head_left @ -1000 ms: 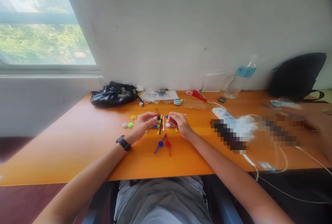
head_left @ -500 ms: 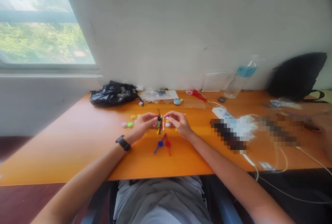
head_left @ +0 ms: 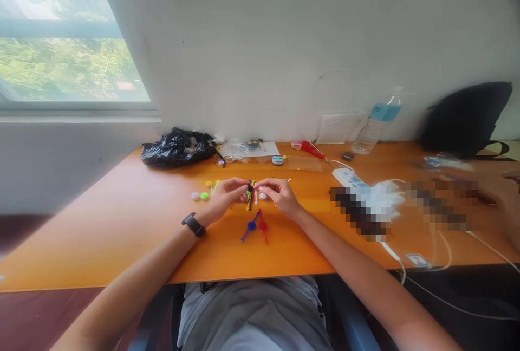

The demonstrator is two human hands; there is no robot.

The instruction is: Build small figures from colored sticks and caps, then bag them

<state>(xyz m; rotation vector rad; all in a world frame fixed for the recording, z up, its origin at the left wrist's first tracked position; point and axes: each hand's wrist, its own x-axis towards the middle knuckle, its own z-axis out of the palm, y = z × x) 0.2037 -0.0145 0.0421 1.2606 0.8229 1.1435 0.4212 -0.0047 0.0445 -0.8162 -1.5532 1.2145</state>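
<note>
- Left hand point(head_left: 227, 196) pinches a small black piece point(head_left: 250, 188) over the table point(head_left: 101, 226).
- Right hand point(head_left: 281, 196) curls just beside it; whether it pinches anything, I cannot tell.
- Work looks partway: blue piece point(head_left: 251, 226) and red piece point(head_left: 263, 225) meet at their tips (perhaps joined); green disc point(head_left: 204, 196) lies apart.

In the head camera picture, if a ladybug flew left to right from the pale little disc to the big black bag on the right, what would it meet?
Pale disc → green disc → left hand → right hand → bottle → black bag.
</note>
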